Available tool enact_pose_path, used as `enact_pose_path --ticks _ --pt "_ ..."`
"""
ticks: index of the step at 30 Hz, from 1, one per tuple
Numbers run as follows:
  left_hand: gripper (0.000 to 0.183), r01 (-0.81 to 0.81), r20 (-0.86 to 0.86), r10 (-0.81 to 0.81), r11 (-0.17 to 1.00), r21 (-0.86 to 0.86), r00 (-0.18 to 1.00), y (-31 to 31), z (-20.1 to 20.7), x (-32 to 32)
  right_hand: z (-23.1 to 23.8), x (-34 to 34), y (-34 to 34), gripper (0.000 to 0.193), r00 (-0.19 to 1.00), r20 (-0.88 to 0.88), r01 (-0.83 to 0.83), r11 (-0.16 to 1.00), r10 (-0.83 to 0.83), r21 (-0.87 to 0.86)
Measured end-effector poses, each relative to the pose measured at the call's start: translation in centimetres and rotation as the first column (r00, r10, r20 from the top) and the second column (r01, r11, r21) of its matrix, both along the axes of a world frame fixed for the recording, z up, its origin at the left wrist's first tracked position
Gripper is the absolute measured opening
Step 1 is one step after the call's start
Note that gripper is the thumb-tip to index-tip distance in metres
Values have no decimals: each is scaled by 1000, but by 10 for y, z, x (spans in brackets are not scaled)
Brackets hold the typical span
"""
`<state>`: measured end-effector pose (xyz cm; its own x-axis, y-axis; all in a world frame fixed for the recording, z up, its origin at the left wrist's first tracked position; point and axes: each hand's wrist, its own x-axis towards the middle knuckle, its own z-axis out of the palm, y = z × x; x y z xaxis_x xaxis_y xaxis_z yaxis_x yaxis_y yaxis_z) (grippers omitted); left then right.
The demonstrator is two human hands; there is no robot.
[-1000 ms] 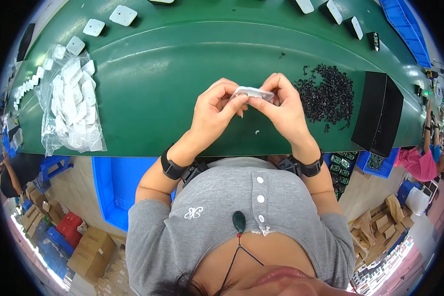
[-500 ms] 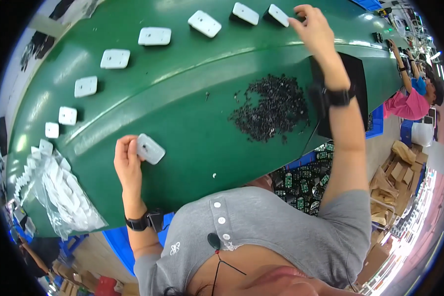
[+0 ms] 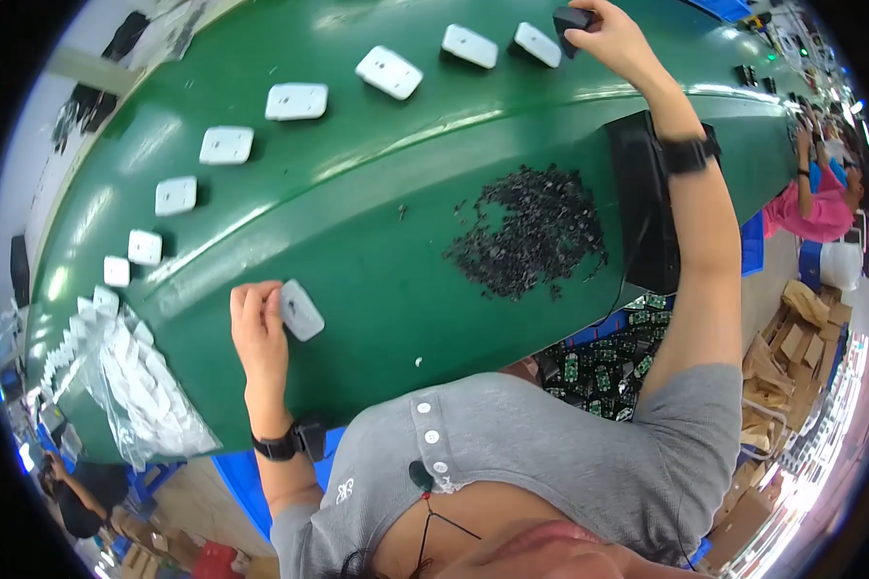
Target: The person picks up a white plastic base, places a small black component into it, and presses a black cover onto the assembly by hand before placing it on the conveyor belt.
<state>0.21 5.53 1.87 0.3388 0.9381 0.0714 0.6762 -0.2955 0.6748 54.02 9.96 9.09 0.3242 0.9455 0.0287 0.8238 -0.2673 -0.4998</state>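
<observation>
My left hand (image 3: 263, 323) pinches the edge of a rounded white plastic cover (image 3: 303, 311) just above or on the green table. At the far right, my right hand (image 3: 616, 41) is closed on a dark block-like piece (image 3: 572, 19), held beside the end of a curved row. That row is made of several white rounded-corner covers, among them a tilted one (image 3: 538, 44) closest to my right hand and another (image 3: 389, 72) near the middle. Dark undersides or sides show beneath some of them. A loose heap of small black parts (image 3: 550, 227) lies between my arms.
A clear bag of white pieces (image 3: 150, 386) lies at the table's left edge. Near my right arm stands a black box (image 3: 637, 212) with a cable. Green circuit boards (image 3: 599, 365) fill a blue bin below the table edge. Another person in pink (image 3: 821, 217) works far right.
My right hand has moved away from the row's last white cover, slightly right, and now shows a dark piece in its fingers. My left hand still holds its cover, now turned a little.
</observation>
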Motion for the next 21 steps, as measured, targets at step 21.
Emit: enact_pose_path --ticks 21 --pt "58 15 -52 6 918 396 999 -49 -15 6 -37 -301 -157 43 813 -88 -537 800 575 267"
